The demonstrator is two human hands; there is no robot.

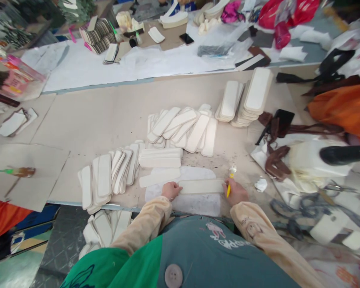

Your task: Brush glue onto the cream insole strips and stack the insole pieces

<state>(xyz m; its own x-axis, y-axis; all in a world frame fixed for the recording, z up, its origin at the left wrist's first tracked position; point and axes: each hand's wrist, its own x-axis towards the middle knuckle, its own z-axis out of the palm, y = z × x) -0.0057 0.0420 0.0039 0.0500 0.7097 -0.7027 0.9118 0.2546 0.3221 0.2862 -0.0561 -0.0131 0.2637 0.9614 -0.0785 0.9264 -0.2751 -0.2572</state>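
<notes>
My left hand (171, 190) is closed and presses on the left end of a long white strip (201, 186) that lies flat on a white work pad (195, 202) at the table's near edge. My right hand (235, 192) sits at the strip's right end, closed round a small brush with a yellow handle (230, 179), bristles pointing away from me. Another single white strip (159, 177) lies just beyond the left hand.
Rows of white strips lie fanned out to the left (108, 176) and in the middle (183, 128), with taller stacks (249, 98) behind. Scissors (336, 188), brown scraps (276, 162) and a black handle (345, 155) crowd the right. More strips sit below the table edge (103, 228).
</notes>
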